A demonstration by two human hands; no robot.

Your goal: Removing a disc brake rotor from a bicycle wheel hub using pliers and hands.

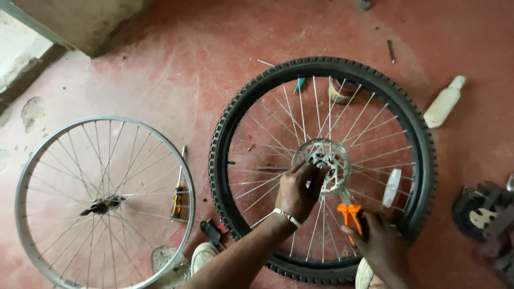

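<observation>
The tyred wheel (323, 168) lies flat on the floor (176, 69). The left hand (300, 190) pinches at its disc (324, 163); the right hand (377, 243) grips orange pliers (350, 214), working a disc bolt; next calls for a steady turn.

Worn red concrete floor (176, 64), pale wall (80, 21)

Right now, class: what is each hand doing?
Left hand: closed, fingers on the brake disc at the wheel hub.
Right hand: closed around orange-handled pliers.
</observation>
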